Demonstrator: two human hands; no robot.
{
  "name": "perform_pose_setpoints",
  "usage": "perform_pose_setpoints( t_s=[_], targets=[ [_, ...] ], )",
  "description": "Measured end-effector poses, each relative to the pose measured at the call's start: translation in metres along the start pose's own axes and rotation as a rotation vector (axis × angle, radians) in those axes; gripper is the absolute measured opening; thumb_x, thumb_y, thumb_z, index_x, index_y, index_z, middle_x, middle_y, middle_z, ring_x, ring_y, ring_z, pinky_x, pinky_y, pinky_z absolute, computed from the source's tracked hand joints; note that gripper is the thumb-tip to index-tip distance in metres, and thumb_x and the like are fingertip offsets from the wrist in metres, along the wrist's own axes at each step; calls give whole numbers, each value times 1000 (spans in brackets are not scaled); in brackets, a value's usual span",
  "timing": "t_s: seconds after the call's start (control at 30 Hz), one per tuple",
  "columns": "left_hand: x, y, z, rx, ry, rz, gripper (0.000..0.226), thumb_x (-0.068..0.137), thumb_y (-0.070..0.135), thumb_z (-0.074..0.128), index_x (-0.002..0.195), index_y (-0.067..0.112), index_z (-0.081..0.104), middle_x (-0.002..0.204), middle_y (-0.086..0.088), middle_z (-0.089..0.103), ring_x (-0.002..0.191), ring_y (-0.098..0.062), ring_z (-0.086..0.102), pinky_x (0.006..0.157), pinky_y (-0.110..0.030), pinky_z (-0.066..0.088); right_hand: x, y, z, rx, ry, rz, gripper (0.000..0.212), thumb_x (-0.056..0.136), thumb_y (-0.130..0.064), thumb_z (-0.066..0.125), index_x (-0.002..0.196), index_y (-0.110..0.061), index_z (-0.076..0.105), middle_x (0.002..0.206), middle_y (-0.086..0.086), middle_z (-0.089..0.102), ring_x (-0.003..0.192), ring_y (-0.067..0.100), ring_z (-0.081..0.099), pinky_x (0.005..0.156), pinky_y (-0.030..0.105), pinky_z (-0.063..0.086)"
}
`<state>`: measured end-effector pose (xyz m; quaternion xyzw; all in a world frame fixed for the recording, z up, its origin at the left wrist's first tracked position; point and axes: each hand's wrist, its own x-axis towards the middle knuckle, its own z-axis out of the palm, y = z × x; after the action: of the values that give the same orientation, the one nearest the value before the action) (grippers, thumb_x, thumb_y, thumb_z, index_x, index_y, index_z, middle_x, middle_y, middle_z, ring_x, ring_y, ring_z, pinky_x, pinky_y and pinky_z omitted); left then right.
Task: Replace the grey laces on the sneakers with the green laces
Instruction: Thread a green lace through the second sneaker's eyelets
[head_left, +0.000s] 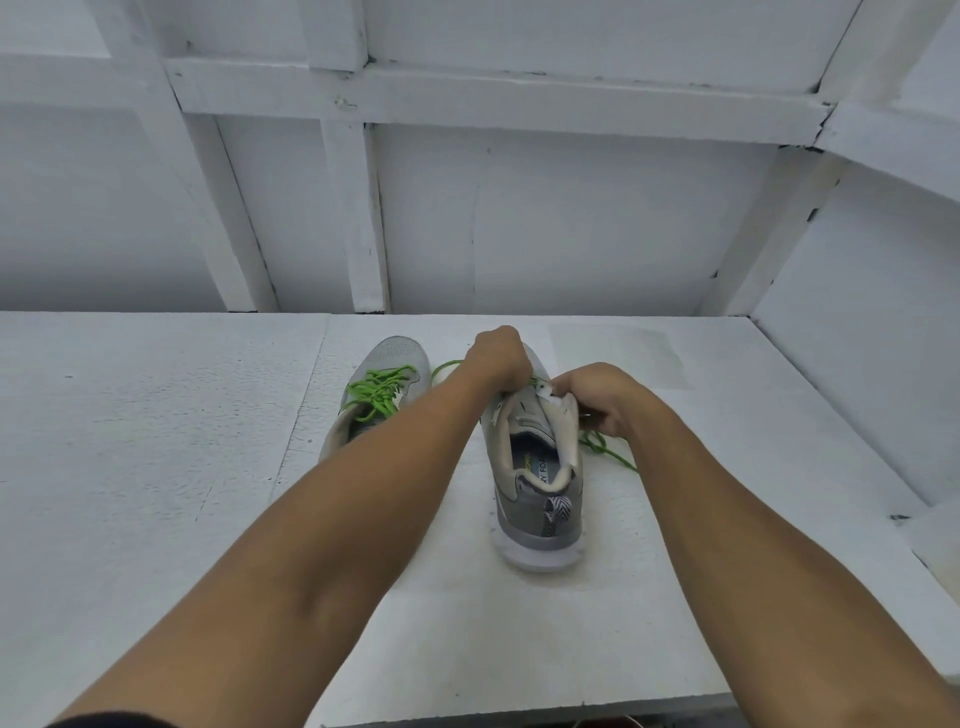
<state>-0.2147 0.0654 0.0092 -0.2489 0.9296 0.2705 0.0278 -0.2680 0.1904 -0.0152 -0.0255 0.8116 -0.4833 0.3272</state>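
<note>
On a white worktop (156, 441) set against a white panelled wall (571, 218), a person reaches both bare arms forward to a pair of grey sneakers standing side by side, toes pointing away. The left sneaker (400, 353) is threaded with a green lace (382, 387), its crossings bunched over the tongue, and no hand touches it.

The right sneaker (540, 499) stands just beside it, heel toward the camera, its collar open and its printed insole showing. The left hand (496, 356) sits over the front of this sneaker's lacing, fingers curled down in a closed grip where the second green lace (608, 452) meets the eyelets. A loop of that lace arcs out from the left side of the hand. Whether the fingertips pinch lace alone or lace and upper together cannot be told.

The right hand (602, 397) is at the right side of the collar, near the tongue, its grip clamped on the edge of the shoe, thumb toward the left hand. The two hands are close together but not touching. From beneath the right hand the loose end of the second green lace trails onto the worktop, lying in a curl just right of the sneaker's side.
</note>
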Motion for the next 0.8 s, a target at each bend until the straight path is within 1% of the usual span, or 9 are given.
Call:
perform_pose_setpoints(
  t_s=[0.07,0.13,0.2,0.3,0.53,0.67,0.77,0.8],
  targets=[
    [-4,2,3,-2,23,-14,10,89,7,53,81,7,47,111,-15,60,95,-27,56,70,-28,42,0,0,0,4,4,0,12,93,-4,50,96,-6,61,78,11,58,65,19,52,57,28,45],
    [-5,3,5,-11,38,-16,5,90,6,51,95,7,49,116,-16,57,100,-28,56,73,-28,43,0,0,1,0,9,-2,12,94,-4,50,95,-5,62,76,11,58,65,19,52,58,28,44],
    [-6,3,9,-10,54,-25,20,91,6,50,110,3,51,120,-17,55,106,-30,56,76,-29,43,-1,0,1,-4,2,-4,14,94,-4,49,96,-5,62,76,11,58,66,19,51,58,29,44],
    [-7,4,12,-7,72,-35,26,92,8,51,117,1,50,123,-19,54,112,-31,54,79,-29,42,-1,0,0,-7,-3,-4,15,94,-3,48,96,-5,63,77,11,58,66,19,51,58,28,44],
    [-12,6,14,-36,96,-52,28,91,9,52,118,2,51,125,-19,54,112,-33,55,76,-30,39,0,-1,0,-41,-8,-4,10,93,-5,50,93,-5,60,81,12,58,69,21,53,60,30,47],
    [-13,8,15,-46,97,-53,27,89,9,55,115,3,53,123,-17,56,110,-32,56,76,-30,41,0,-6,-3,-90,-26,-5,9,92,-7,51,93,-5,60,81,12,61,68,21,57,57,28,51],
    [-13,8,16,-68,97,-64,25,88,10,57,112,4,54,120,-16,57,109,-33,57,76,-31,42,-3,-11,-4,-109,-46,-7,13,94,-9,50,89,-5,61,79,12,63,67,21,59,64,31,54],
    [-13,8,16,-75,99,-64,22,87,9,57,109,5,55,118,-16,58,107,-32,57,75,-31,42,-3,-12,-4,-109,-52,-3,15,95,-10,49,88,-5,62,78,11,64,67,21,59,65,31,54]
  ],
)
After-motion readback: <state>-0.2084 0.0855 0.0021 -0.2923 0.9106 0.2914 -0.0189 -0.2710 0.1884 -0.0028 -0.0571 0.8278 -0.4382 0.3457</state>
